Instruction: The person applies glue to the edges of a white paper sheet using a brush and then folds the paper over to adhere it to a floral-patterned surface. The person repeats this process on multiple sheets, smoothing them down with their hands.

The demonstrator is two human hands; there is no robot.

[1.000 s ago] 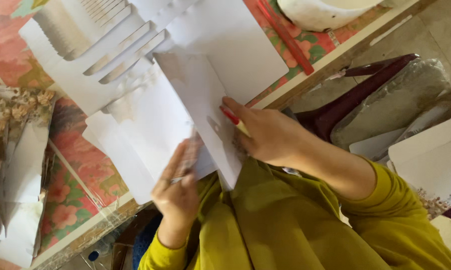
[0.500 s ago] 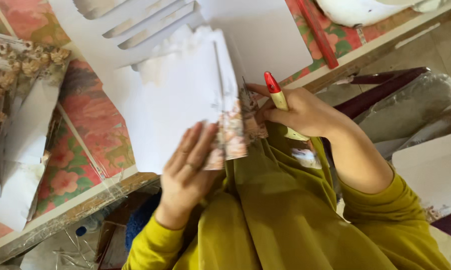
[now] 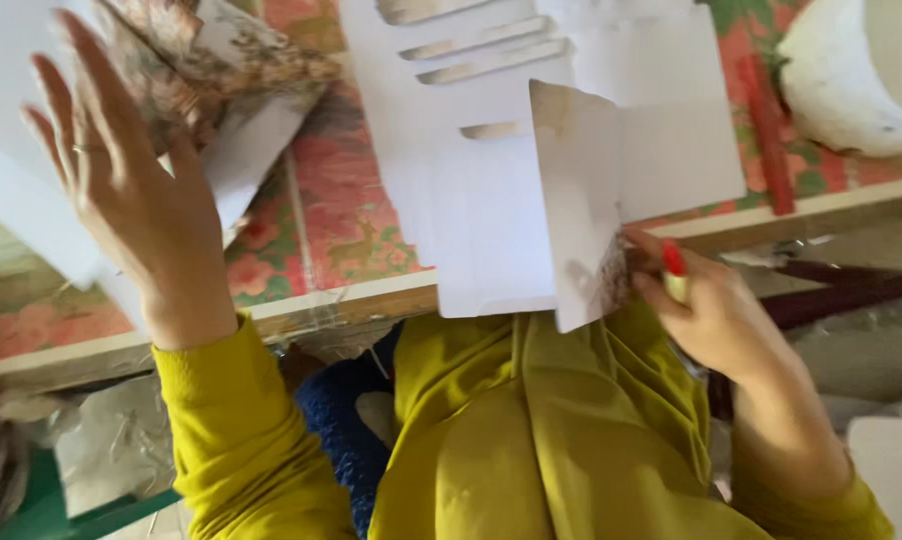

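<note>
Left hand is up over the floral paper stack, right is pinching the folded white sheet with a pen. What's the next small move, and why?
Probably lower the left hand onto the floral papers and take one. Its fingers are spread open just over them and hold nothing, while the right hand already pinches the white sheet upright at the table edge, along with a red-capped pen.

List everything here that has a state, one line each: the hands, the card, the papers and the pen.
left hand: open, fingers spread, on the paper pile
right hand: closed on the folded card and a red-capped pen
folded card: part open, standing on edge
red-capped pen: capped
white sheet: flat, slots cut
</note>
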